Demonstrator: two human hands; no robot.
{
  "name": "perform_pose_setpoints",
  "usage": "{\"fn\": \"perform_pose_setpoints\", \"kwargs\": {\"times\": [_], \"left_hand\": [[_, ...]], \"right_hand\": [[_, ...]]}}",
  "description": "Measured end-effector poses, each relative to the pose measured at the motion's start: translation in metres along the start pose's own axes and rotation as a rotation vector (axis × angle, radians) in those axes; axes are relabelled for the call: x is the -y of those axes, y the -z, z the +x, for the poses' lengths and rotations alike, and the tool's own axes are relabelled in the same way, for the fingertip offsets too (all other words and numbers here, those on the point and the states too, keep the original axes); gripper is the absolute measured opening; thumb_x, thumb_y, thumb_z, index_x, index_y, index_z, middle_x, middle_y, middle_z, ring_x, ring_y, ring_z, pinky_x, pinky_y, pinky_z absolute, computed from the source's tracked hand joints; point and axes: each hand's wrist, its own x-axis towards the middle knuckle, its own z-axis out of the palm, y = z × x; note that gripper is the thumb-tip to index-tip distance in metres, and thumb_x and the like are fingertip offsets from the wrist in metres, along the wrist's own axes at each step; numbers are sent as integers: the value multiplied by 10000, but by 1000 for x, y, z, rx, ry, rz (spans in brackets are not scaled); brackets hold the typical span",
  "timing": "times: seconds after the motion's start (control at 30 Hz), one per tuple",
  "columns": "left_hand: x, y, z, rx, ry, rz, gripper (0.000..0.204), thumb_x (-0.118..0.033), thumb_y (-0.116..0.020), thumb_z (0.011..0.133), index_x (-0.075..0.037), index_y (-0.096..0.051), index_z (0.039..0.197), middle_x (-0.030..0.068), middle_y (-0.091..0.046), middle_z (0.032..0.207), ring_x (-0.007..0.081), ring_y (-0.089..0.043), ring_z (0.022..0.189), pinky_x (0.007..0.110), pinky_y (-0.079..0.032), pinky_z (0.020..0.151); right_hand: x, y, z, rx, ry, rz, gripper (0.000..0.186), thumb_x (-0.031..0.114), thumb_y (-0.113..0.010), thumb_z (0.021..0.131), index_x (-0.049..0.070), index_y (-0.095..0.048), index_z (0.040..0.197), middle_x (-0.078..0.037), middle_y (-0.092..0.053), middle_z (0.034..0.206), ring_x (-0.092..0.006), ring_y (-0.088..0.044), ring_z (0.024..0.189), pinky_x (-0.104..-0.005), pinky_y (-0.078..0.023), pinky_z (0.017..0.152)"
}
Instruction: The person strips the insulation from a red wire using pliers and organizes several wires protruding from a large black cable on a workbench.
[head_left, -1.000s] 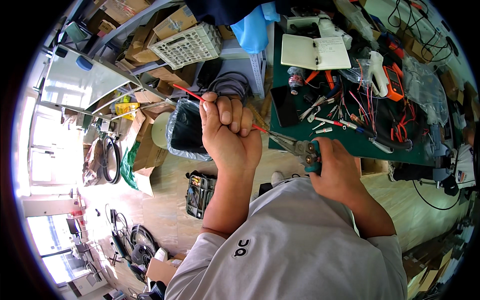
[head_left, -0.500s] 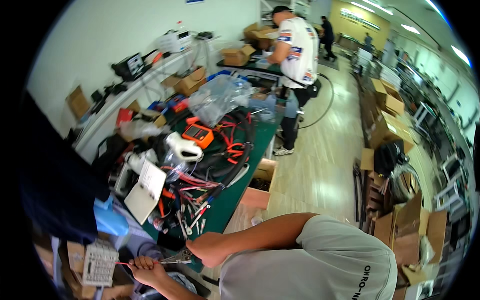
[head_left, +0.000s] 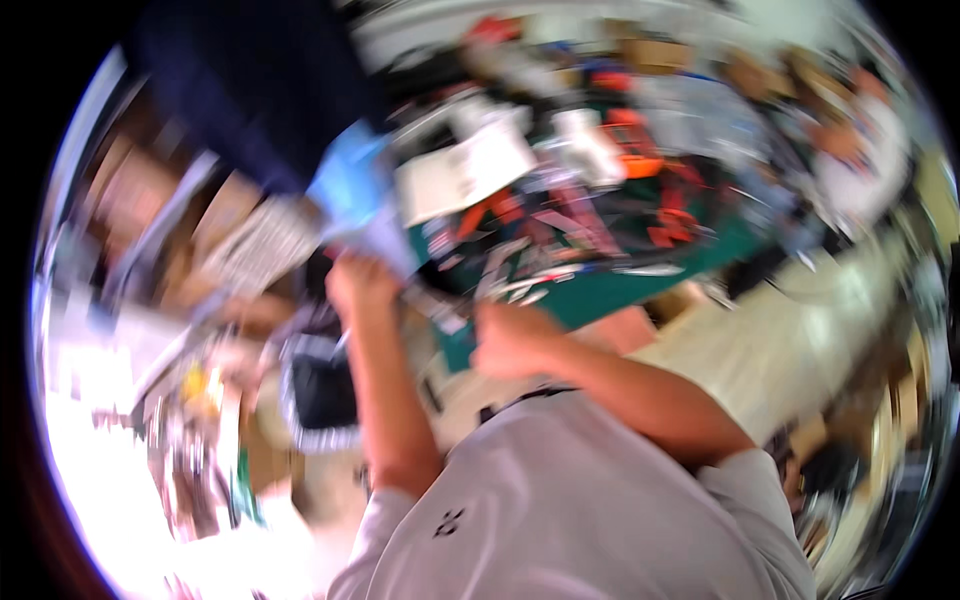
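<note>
Swinging view: compared with half a second ago, the bare left hand [head_left: 362,283] and bare right hand [head_left: 513,340] sit near the middle instead of at the lower left, while the person in a white patterned top [head_left: 862,165] has slid to the right rim

Thin red wire [head_left: 333,252]: only a short blurred streak shows, at the top of the left fist; its run between the hands is too smeared to follow

Grey metal pliers [head_left: 437,307]: smeared, between the fists, just beside the near corner of the cluttered dark-green desk [head_left: 600,297]; whether their tips bite the wire, I cannot tell

Wire risk: a hard squeeze or a sharp outward tug could nick or snap it

Slip risk: if the tips lose the wire under tension, they could jump toward the left knuckles, likelier with the head turning

Desk risk: the right hand is close to the edge, so a sudden release could scatter the small pale pieces [head_left: 560,272] lying there

Left arm: forearm nearly upright, fist highest

Right arm: elbow bent out wide, forearm slanting up and leftward over the light-grey shirt [head_left: 570,490]

Fingers: left ones curled narrow, apparently around the wire; right ones wrapped around the pliers, whose handles are hidden
</note>
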Motion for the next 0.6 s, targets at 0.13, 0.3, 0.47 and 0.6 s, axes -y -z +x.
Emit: {"fn": "perform_pose_setpoints", "kwargs": {"times": [0.13, 0.3, 0.47, 0.6], "left_hand": [[-45, -43, -38, -525, -90, -151, 222, -183, -403, 981, -131, -459, 773, -58, -281, 549, 92, -235, 415, 262, -199, 381], [-69, 1, -87, -763, -205, -235, 306, -199, -360, 1012, -131, -445, 726, -67, -266, 521, 72, -204, 392, 233, -168, 360], [-81, 25, -109, -841, -237, -328, 297, -225, -383, 1019, -139, -454, 744, -73, -285, 530, 61, -217, 394, 222, -175, 357], [-89, 35, -119, -807, -247, -295, 285, -219, -364, 1027, -127, -470, 778, -56, -317, 559, 70, -226, 415, 215, -202, 378]], "right_hand": [[21, -14, -6, 5, 103, -70, 391, 152, -578, 776, -110, -491, 1053, -311, -647, 938, -457, -636, 919, -500, -502, 811], [39, -40, -3, 213, 154, -117, 367, 147, -579, 779, -105, -473, 1024, -317, -642, 918, -454, -641, 877, -503, -505, 776], [42, -63, 4, 194, 230, -183, 368, 149, -589, 776, -94, -467, 1024, -307, -645, 899, -452, -644, 862, -499, -509, 773], [50, -71, 5, 186, 229, -227, 362, 143, -591, 771, -93, -471, 1017, -306, -644, 889, -457, -643, 865, -495, -508, 778]]}}
